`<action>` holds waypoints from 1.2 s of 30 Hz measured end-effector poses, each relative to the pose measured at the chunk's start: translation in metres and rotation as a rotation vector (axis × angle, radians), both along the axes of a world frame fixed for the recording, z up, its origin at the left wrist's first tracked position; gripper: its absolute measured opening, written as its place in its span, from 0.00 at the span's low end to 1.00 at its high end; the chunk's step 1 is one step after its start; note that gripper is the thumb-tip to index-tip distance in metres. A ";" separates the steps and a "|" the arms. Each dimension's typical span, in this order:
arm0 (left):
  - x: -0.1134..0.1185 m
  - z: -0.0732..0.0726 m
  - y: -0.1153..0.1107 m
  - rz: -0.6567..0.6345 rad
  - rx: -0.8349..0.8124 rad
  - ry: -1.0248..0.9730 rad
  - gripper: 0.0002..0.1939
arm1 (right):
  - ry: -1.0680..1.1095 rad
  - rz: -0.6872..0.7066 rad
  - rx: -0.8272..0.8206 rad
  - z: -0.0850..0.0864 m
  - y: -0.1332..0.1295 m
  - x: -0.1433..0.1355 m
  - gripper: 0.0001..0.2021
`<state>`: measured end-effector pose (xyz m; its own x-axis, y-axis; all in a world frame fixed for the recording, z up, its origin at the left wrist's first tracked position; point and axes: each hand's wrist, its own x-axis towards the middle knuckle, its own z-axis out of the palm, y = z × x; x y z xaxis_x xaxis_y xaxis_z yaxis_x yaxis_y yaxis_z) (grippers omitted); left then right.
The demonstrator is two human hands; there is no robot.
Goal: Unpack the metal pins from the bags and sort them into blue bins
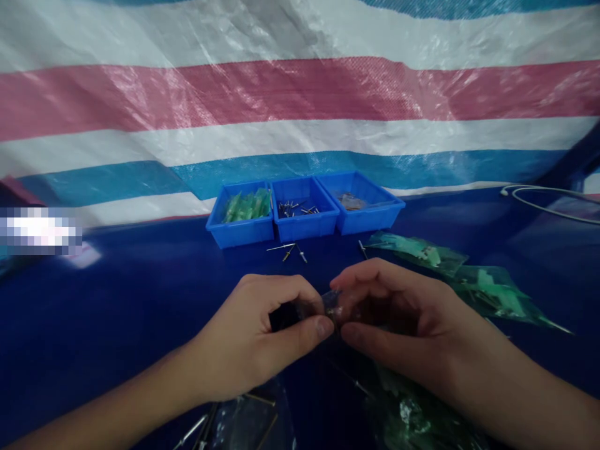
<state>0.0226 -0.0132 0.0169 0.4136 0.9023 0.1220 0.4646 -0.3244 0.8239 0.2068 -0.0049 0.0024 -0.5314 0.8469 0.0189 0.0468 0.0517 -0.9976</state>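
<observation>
Near the middle of the view, a small clear plastic bag (332, 301) is pinched between the thumb and fingers of my left hand (262, 331). My right hand (417, 319) is curled at the bag's right side, its thumb and fingertips close to the plastic; whether it grips the bag is hard to make out. Something small shows inside the bag, too dim to name. Below my hands lie a clear bag with long thin pins (253, 415) and, under my right forearm, a bag with green content (422, 415).
Three blue bins stand behind my hands: one with green packets (247, 205), one with rivets (300, 209), one with clear bags (351, 201). Loose rivets (293, 250) lie before them. Green-filled bags (497, 294) lie at the right, a white cable (539, 203) farther back.
</observation>
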 end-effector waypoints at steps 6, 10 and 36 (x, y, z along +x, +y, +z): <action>-0.001 -0.002 -0.001 -0.073 0.023 0.118 0.04 | -0.043 -0.024 0.095 -0.003 0.001 0.001 0.09; -0.002 -0.004 -0.001 -0.113 0.062 0.127 0.03 | -0.042 -0.070 0.129 0.000 0.004 0.003 0.05; -0.002 -0.005 -0.004 -0.103 0.164 0.094 0.06 | -0.451 0.143 0.366 0.007 -0.001 0.003 0.07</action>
<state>0.0206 -0.0176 0.0121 0.5192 0.8258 0.2200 0.4947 -0.5003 0.7106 0.2094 -0.0059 0.0089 -0.6634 0.7471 0.0423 0.4284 0.4255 -0.7971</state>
